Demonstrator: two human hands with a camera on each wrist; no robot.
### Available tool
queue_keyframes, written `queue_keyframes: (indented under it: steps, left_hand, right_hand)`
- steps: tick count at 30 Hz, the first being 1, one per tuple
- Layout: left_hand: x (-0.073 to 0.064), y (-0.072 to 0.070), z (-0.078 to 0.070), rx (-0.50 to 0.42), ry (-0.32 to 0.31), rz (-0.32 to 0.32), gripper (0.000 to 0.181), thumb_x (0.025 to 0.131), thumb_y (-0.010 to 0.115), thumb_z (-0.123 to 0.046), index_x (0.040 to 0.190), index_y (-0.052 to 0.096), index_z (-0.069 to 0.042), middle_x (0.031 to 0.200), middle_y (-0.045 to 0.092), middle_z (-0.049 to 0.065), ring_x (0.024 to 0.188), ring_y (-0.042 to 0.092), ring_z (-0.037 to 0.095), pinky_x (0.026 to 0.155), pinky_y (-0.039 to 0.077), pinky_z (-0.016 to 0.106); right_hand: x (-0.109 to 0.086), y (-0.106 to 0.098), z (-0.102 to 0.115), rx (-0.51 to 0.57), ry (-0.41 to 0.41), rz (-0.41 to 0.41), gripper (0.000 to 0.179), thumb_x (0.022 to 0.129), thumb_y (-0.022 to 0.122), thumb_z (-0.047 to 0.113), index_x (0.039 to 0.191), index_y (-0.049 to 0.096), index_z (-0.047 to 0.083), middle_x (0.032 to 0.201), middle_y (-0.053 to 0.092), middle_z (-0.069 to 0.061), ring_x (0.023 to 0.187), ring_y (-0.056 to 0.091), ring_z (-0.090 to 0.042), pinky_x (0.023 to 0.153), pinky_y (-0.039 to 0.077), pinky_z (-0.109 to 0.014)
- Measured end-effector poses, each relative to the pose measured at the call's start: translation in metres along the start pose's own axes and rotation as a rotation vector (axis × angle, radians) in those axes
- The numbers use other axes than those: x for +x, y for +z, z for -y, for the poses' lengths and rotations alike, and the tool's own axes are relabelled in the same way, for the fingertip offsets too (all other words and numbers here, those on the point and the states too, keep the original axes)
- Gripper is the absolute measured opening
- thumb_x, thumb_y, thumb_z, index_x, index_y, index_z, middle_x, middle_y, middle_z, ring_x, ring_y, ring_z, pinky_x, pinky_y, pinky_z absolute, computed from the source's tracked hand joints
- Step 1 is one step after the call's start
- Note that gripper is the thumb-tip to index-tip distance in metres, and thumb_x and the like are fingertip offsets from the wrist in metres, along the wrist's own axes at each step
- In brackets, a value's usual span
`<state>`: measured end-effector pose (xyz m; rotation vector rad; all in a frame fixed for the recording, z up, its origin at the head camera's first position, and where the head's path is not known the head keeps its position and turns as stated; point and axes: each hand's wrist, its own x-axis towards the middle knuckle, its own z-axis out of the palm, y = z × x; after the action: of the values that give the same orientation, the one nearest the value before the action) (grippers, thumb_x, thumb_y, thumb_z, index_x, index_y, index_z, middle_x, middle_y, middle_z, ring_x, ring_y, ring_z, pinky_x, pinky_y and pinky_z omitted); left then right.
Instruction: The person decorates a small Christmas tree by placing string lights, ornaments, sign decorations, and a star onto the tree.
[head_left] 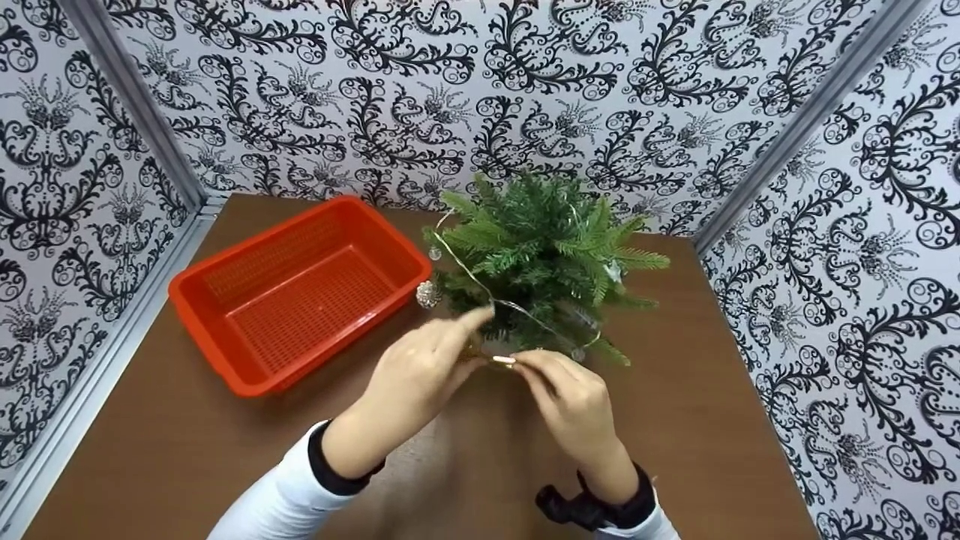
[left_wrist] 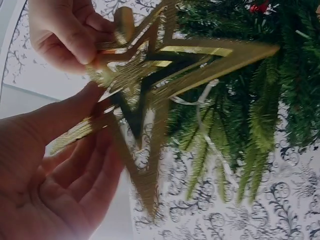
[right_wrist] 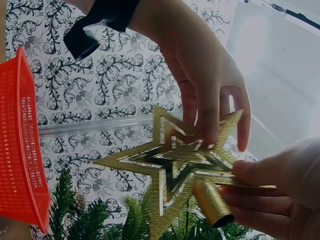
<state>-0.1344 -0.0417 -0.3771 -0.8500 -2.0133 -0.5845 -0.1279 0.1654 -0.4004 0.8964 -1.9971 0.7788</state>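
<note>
A gold, glittery star tree topper with cut-out outlines point(right_wrist: 162, 220) is held between both hands, shown nearly edge-on in the head view. A short gold tube point(right_wrist: 212, 202) sticks out from it. My left hand point(head_left: 420, 367) grips one point of the star between thumb and fingers. On the star's middle, the fingertips of my right hand point(head_left: 577, 397) pinch the gold piece. Just beyond the hands stands a small green artificial Christmas tree point(head_left: 540, 255), with a light string point(head_left: 465, 270) draped over its branches.
At the left lies a red plastic basket point(head_left: 300, 367) with perforated walls. A pale beaded bauble point(head_left: 428, 295) hangs between basket and tree. Patterned wall panels point(head_left: 480, 90) border the brown table point(head_left: 675, 420) at the back and sides.
</note>
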Motion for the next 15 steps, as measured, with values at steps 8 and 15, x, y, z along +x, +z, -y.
queue_keyframes:
  steps: [8, 15]
  left_hand:
    - [-0.021, 0.002, 0.015, -0.364, -0.378, -0.193, 0.102, 0.069, 0.082, -0.039, 0.144, 0.030, 0.009, 0.148, 0.040, 0.019, 0.139, 0.036, 0.026, 0.117, 0.028, 0.035]
    - [-0.046, 0.026, 0.007, -0.761, -0.695, -0.182, 0.106, 0.072, 0.082, -0.024, 0.151, 0.017, 0.003, 0.149, 0.037, 0.020, 0.136, 0.040, 0.028, 0.113, 0.037, 0.038]
  right_hand:
    - [0.001, 0.002, 0.000, 0.029, 0.068, -0.156, 0.017, 0.093, 0.065, 0.019, 0.094, 0.074, 0.005, 0.087, 0.074, -0.007, 0.076, 0.071, -0.018, 0.072, 0.056, -0.018]
    - [0.001, 0.002, -0.001, 0.035, 0.092, -0.207, 0.020, 0.092, 0.065, 0.020, 0.092, 0.074, 0.003, 0.085, 0.074, -0.008, 0.075, 0.070, -0.019, 0.074, 0.054, -0.016]
